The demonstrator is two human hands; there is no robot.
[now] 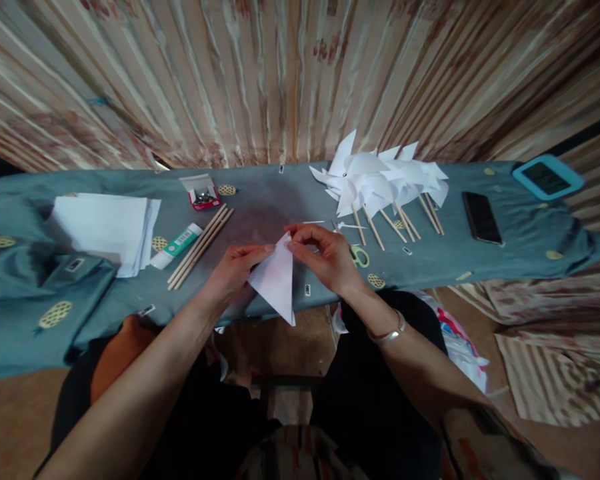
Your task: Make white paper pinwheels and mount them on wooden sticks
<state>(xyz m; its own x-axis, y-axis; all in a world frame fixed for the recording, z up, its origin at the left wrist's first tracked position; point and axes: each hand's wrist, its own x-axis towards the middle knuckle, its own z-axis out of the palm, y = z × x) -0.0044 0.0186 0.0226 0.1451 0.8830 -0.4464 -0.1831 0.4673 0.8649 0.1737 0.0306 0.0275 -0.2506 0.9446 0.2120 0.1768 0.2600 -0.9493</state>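
Note:
A white sheet of paper (276,275), folded into a triangle, is held up over the table's front edge between both hands. My left hand (240,267) pinches its left side with thumb and fingers. Near the top corner, my right hand (325,253) grips the paper between thumb and fingertips. Just beyond the right hand lie scissors with green handles (361,257), partly hidden by it, and thin white paper scraps (347,227). Several white paper pinwheels (370,175) on wooden sticks lie in a heap farther right.
On the cloth-covered table (275,193), a paper stack (103,230), a glue stick (177,245), wooden sticks (201,247) and a small box of metal pins (201,195) lie left. A phone (481,217) and a blue-framed tablet (549,177) lie right. A striped curtain hangs behind.

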